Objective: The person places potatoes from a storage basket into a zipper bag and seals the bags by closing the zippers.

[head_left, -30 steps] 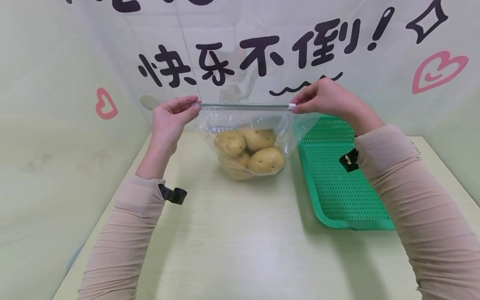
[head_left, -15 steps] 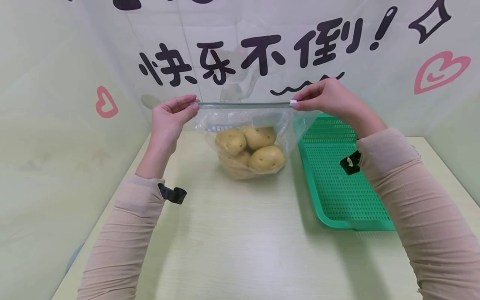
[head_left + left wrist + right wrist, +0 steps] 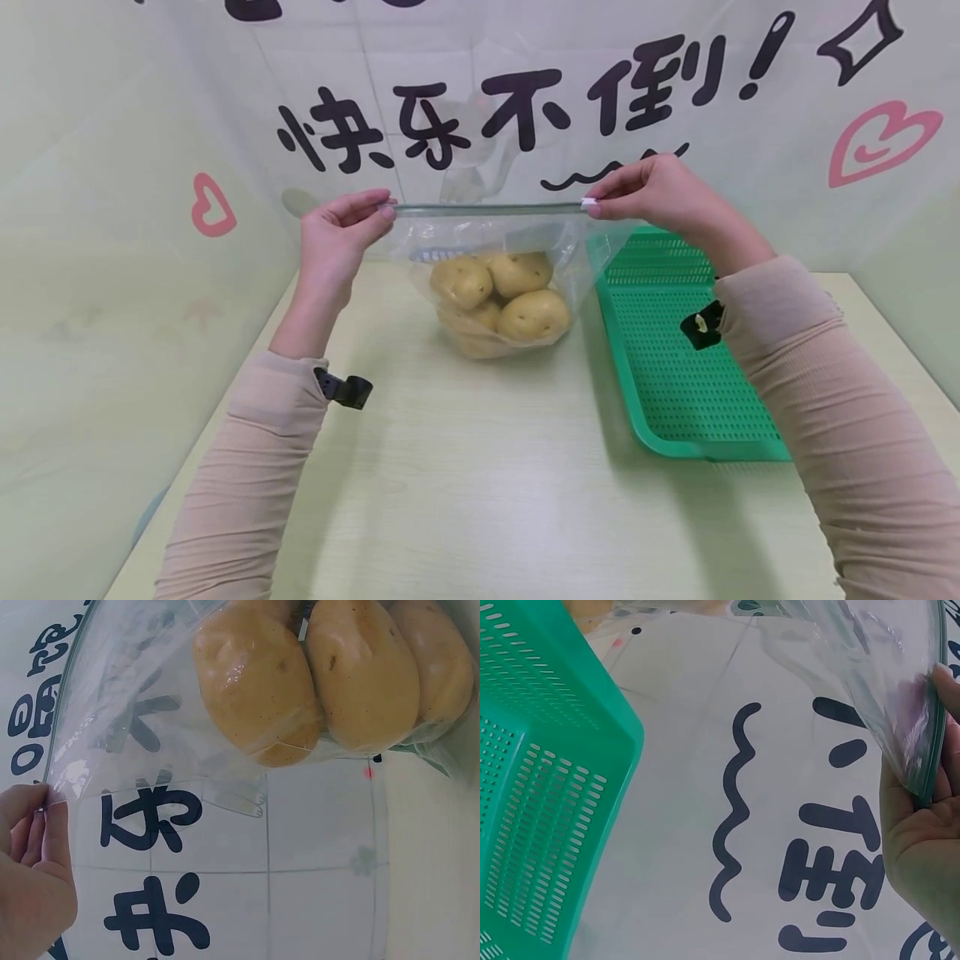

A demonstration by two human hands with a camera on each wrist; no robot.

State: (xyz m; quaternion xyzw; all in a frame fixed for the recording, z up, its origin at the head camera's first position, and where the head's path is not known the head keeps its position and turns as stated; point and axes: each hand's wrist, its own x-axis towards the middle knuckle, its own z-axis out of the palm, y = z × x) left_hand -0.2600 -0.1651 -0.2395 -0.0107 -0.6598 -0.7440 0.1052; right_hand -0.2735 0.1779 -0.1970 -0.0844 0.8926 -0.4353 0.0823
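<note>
A clear zip-top bag [image 3: 487,229] with several potatoes [image 3: 534,317] inside hangs between my two hands in the head view. Its zip strip [image 3: 487,210] is stretched straight and level. My left hand [image 3: 337,233] pinches the strip's left end between thumb and fingers, as the left wrist view also shows. At the right, my right hand [image 3: 663,200] pinches the strip at its white slider [image 3: 589,202]. Past the slider, the bag's corner [image 3: 922,776] lies against my right palm in the right wrist view. The bag's bottom sags low over the table.
Right of the bag stands a green perforated plastic basket [image 3: 693,375], partly covered by my right forearm. The pale wooden table [image 3: 465,475] runs back to a white wall sheet [image 3: 495,50] printed with black characters and pink hearts.
The bag's top edge has risen slightly, with the slider a touch further right. Both hands keep the same pinch, and the potatoes and basket look nearly unchanged.
</note>
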